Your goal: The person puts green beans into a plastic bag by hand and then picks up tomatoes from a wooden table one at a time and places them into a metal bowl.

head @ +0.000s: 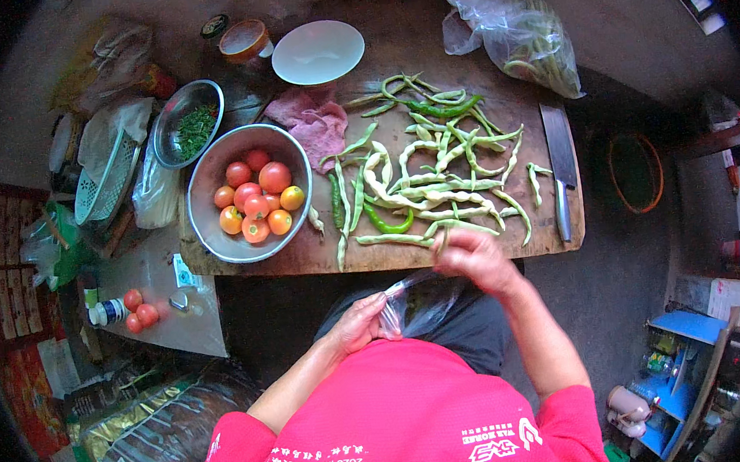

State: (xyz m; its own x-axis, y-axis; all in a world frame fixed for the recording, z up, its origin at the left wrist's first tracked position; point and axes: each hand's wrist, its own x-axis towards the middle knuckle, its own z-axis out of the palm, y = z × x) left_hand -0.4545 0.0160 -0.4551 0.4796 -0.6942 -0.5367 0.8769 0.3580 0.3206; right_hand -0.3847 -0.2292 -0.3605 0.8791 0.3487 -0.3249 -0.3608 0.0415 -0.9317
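My left hand (359, 323) grips the gathered rim of a clear plastic bag (418, 302) over my lap. At the board's front edge, my right hand (473, 255) is closed with a thin green piece, perhaps a bean, at its fingertips; the piece is partly hidden. Just beyond it, pale green bean pods (432, 193) lie spread over a wooden board (294, 265). A curved green chili pepper (389, 224) and a longer one (442, 109) lie among them. Left of the beans stands a metal bowl (196, 222) of red and orange tomatoes (256, 207).
A cleaver (558, 151) lies at the board's right edge. Behind are a bag of beans (532, 49), a white bowl (318, 52) and a pink cloth (313, 125). A steel bowl of chopped greens (196, 131) stands at the left, near a green basket (108, 176).
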